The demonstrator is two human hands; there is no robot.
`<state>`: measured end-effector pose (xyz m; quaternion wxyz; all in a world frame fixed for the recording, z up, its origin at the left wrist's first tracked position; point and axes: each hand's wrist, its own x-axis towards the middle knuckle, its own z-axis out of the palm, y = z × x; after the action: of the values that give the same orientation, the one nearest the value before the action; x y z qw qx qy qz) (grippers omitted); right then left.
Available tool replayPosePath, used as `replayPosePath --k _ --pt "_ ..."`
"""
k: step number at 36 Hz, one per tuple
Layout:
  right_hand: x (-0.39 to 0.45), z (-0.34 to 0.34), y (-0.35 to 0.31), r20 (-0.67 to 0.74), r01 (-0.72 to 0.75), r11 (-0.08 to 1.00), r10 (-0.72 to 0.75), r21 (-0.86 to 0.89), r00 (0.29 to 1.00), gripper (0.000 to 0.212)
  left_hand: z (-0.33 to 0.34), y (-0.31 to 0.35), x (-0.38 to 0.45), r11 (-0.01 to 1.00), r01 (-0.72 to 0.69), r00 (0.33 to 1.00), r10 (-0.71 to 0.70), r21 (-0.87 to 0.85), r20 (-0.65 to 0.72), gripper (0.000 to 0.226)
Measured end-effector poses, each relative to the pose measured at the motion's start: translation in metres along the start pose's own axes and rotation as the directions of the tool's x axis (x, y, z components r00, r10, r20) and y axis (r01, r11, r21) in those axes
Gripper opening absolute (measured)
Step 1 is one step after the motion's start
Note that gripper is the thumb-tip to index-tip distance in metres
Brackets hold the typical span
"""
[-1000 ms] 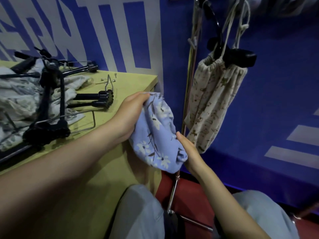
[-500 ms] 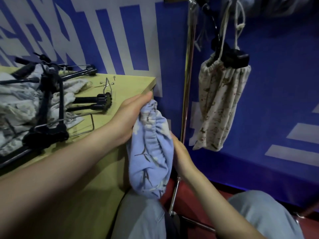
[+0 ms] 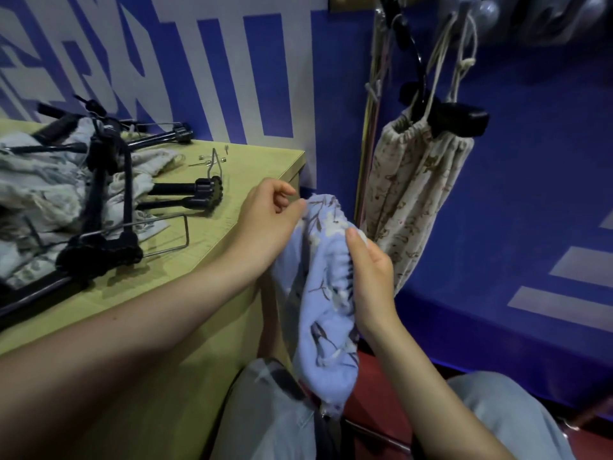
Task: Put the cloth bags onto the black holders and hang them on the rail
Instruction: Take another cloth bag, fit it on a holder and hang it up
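Observation:
A light blue cloth bag (image 3: 323, 313) with a flower print hangs lengthwise between my hands, just off the table's right edge. My left hand (image 3: 265, 224) pinches its gathered top edge. My right hand (image 3: 370, 277) grips the same bag along its right side, thumb on top. A beige printed cloth bag (image 3: 408, 197) hangs by its drawstrings on a black holder (image 3: 457, 119) at the metal stand (image 3: 370, 144) to the right. Several black holders (image 3: 106, 234) lie on the table to the left, on top of more pale cloth bags (image 3: 36, 180).
The yellow-green table (image 3: 205, 257) ends at a corner close to my left hand. Small metal clips (image 3: 212, 161) lie near its far edge. A blue and white wall stands behind. My knees in light trousers (image 3: 275, 413) are below, over a red floor.
The blue bag has turned from spread out to hanging long and narrow. My right hand has moved from under the bag up onto its right side. The view has shifted slightly.

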<state>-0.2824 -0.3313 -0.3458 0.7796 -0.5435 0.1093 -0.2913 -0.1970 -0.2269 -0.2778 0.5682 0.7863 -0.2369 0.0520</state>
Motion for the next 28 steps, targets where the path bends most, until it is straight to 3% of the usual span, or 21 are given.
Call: replayPosePath --k 2,6,8,11,15,18,20,24,28 --pt "0.000 0.000 -0.003 -0.058 -0.020 0.999 0.022 0.032 0.998 0.030 -0.002 0.002 0.000 0.999 0.037 0.999 -0.036 -0.024 0.024 0.007" --pt "-0.001 0.001 -0.005 -0.080 -0.030 0.999 0.031 0.016 0.996 0.047 0.007 0.013 -0.012 0.936 0.273 0.925 -0.192 -0.220 0.328 0.016" --pt "-0.003 0.003 -0.009 -0.067 -0.033 0.999 0.035 0.038 0.997 0.046 0.012 0.017 -0.019 0.903 0.328 0.897 -0.206 -0.276 0.390 0.020" --pt "-0.004 0.007 -0.011 -0.036 -0.056 0.998 0.058 0.042 0.998 0.039 0.013 0.017 -0.021 0.889 0.334 0.895 -0.194 -0.313 0.402 0.024" --pt "-0.006 0.010 -0.007 0.037 -0.073 0.995 0.076 -0.060 0.996 0.057 0.010 0.010 -0.020 0.958 0.202 0.920 -0.114 -0.205 0.375 0.015" --pt "-0.006 0.011 -0.011 0.130 -0.042 0.993 0.057 -0.112 0.990 0.030 0.010 0.005 -0.016 0.979 0.155 0.941 -0.105 -0.134 0.321 0.016" --pt "-0.006 0.012 -0.014 0.168 -0.034 0.994 0.052 -0.108 0.984 0.032 0.009 0.004 -0.014 0.980 0.159 0.953 -0.121 -0.119 0.276 0.012" --pt "-0.004 0.007 -0.015 0.133 -0.066 0.998 0.066 -0.001 0.989 0.030 0.009 0.004 -0.013 0.986 0.133 0.961 -0.104 -0.101 0.254 0.013" --pt "-0.002 0.003 -0.017 0.067 -0.094 0.991 0.088 0.093 0.994 0.031 0.011 0.004 -0.015 0.936 0.244 0.938 -0.161 -0.254 0.307 0.018"
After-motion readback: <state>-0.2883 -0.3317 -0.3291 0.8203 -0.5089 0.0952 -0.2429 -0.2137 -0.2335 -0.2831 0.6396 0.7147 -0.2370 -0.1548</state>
